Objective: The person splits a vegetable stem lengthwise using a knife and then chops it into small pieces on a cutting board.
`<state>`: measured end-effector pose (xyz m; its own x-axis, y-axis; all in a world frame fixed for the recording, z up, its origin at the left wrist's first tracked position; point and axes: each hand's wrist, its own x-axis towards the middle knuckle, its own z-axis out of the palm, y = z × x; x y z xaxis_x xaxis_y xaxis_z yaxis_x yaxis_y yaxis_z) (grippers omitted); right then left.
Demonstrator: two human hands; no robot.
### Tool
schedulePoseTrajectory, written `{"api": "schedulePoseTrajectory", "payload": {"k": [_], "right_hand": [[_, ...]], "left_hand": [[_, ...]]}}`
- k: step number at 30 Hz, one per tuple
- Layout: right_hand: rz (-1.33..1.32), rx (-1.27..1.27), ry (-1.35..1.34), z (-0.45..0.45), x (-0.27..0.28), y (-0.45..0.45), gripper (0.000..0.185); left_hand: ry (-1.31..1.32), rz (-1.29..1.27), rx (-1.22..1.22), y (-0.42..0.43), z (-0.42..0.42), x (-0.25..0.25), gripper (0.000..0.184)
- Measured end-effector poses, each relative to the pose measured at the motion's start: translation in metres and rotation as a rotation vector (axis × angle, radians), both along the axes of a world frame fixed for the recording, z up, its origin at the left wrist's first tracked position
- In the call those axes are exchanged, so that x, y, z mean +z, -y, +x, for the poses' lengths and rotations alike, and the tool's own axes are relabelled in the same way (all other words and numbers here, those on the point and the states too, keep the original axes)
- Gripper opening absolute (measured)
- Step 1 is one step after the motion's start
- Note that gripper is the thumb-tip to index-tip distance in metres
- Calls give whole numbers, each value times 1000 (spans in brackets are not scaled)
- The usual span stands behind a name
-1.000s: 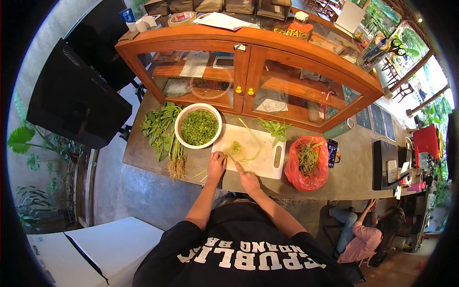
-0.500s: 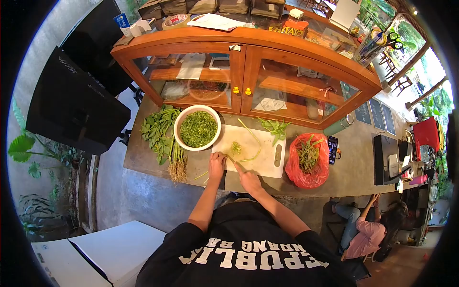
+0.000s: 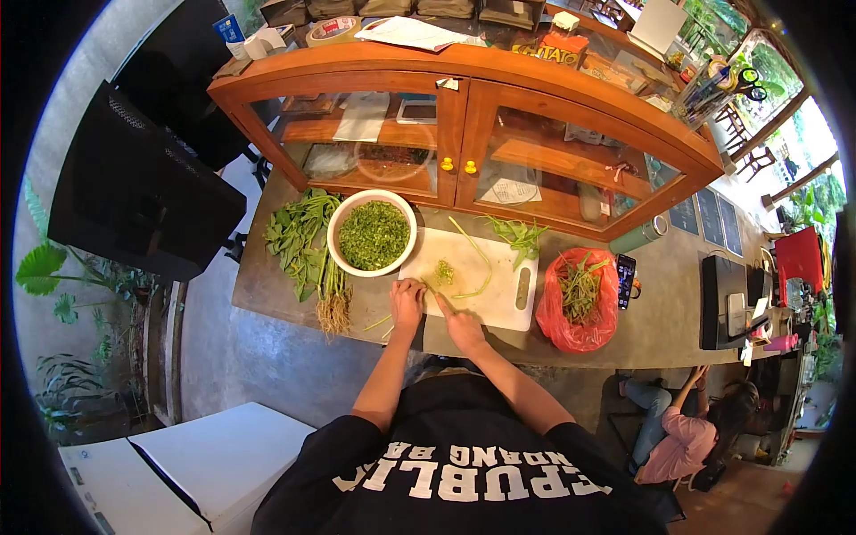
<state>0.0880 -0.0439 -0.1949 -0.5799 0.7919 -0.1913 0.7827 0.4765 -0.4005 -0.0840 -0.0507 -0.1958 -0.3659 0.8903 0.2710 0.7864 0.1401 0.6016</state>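
Note:
At the left edge of the white cutting board (image 3: 501,314), my left hand (image 3: 407,301) is closed on thin green stems. My right hand (image 3: 464,332) is wrapped round a knife, whose blade points toward the stems and is hard to make out. A small pile of chopped green pieces (image 3: 444,272) lies on the board beside a long bent stem (image 3: 487,267). Behind my left hand stands a white bowl (image 3: 413,234) full of chopped greens. Leafy greens with roots (image 3: 303,241) lie left of it. Leaves (image 3: 517,234) rest at the board's upper right corner.
Right of the board sits a red plastic bag (image 3: 599,323) holding plant scraps, with a phone (image 3: 626,282) and a green bottle (image 3: 638,234) nearby. A wooden glass-door cabinet (image 3: 462,125) lines the back. A seated person (image 3: 687,439) is at lower right.
The camera view has shifted slightly. My hands keep nearly the same place at the board's left edge, and the bowl, bag and greens show no clear movement.

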Motion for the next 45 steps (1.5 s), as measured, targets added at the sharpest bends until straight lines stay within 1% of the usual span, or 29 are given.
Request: {"api": "schedulePoseTrajectory", "payload": {"k": [6, 9, 11, 15, 18, 21, 23, 26, 29, 36, 38, 42, 45], "right_hand": [[19, 16, -29, 14, 2, 8, 74], [29, 24, -8, 19, 5, 9, 75], [9, 19, 11, 13, 12, 6, 77], [20, -12, -9, 9, 9, 6, 79], [-34, -52, 7, 15, 12, 3, 78], [-61, -62, 1, 18, 18, 0, 75], [-70, -95, -43, 16, 14, 1, 73], [-120, -91, -40, 17, 28, 1, 72], [-127, -92, -21, 18, 32, 4, 70], [-93, -29, -19, 21, 25, 7, 72], [-109, -13, -31, 23, 23, 8, 73], [-113, -16, -35, 21, 20, 10, 73], [-141, -18, -7, 17, 14, 11, 73]], "left_hand": [[48, -9, 37, 0, -3, -3, 8], [-5, 9, -4, -1, -2, -2, 7], [-52, -28, 10, -2, 0, 2, 8], [-99, -57, -25, -2, 0, 1, 9], [-126, -70, -37, -3, 2, 1, 11], [-117, -83, -15, -8, 6, 6, 9], [-32, -40, -6, -7, 3, 9, 8], [-47, -30, -18, -8, -2, -10, 7], [-49, -4, -40, -7, -2, -9, 9], [-96, 36, -80, -1, 1, 4, 13], [-83, -26, -63, -1, 2, 1, 12], [-73, -23, -60, -1, 0, -4, 12], [-13, -1, -49, -2, -1, -4, 9]]}}
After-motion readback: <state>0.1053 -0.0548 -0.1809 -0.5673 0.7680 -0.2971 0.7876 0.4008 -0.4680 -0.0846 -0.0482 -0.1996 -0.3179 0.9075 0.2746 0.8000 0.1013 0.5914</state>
